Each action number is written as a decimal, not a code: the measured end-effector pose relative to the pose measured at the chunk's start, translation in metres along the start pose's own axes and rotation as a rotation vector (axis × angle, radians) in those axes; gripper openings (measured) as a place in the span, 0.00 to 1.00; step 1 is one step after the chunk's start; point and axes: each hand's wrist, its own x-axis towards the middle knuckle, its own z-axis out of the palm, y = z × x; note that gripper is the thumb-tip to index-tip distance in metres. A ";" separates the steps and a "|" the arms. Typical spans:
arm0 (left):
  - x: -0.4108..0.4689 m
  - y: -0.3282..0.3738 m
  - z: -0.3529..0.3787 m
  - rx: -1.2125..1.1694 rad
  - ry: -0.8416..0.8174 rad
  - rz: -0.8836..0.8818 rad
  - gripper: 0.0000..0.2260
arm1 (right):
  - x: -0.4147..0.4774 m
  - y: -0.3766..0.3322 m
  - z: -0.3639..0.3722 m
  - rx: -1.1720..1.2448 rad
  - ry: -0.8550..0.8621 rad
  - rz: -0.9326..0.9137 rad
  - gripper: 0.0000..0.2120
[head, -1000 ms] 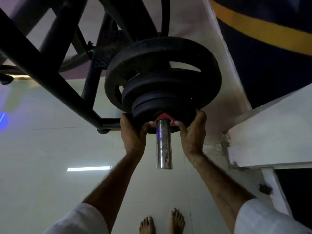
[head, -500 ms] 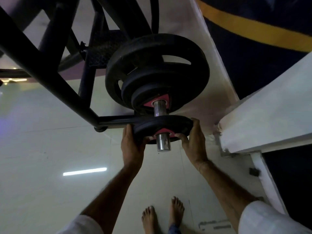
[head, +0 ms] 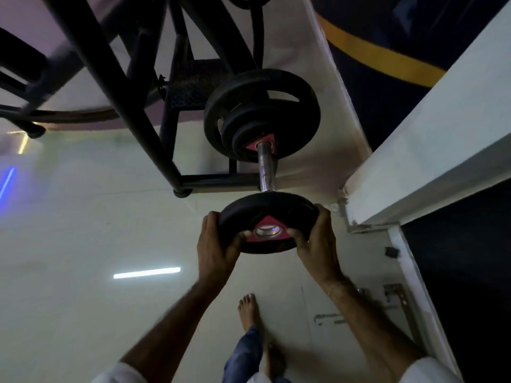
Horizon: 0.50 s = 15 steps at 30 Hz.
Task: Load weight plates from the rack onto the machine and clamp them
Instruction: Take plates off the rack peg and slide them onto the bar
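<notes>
A small black weight plate [head: 265, 214] with a red triangular hub is held flat-on between both hands. My left hand [head: 214, 244] grips its left rim with the thumb near the hub. My right hand [head: 318, 244] grips its right rim. The plate sits at the very tip of a chrome peg [head: 266, 170], whose end shows through the hub hole. Further up the peg, several black plates [head: 260, 111] stay stacked, the largest at the back and a smaller one with a red hub in front.
The peg belongs to a black steel frame [head: 124, 87] that slants across the upper left. A white ledge and door frame [head: 414, 150] stand close on the right. My bare feet [head: 249, 308] are on the pale glossy floor below.
Both hands have drawn the small plate outward along the peg, away from the stack, from flush against it to the peg's tip. The camera has moved back.
</notes>
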 end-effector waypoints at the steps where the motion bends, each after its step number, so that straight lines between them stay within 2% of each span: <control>1: -0.009 0.020 -0.019 -0.017 0.033 0.032 0.20 | -0.007 -0.025 -0.007 0.027 0.000 -0.041 0.34; 8: -0.047 0.128 -0.144 -0.107 0.287 0.252 0.24 | -0.026 -0.185 -0.032 0.119 0.094 -0.380 0.38; 15: -0.078 0.170 -0.267 -0.129 0.476 0.466 0.28 | -0.057 -0.317 -0.015 0.206 0.122 -0.643 0.36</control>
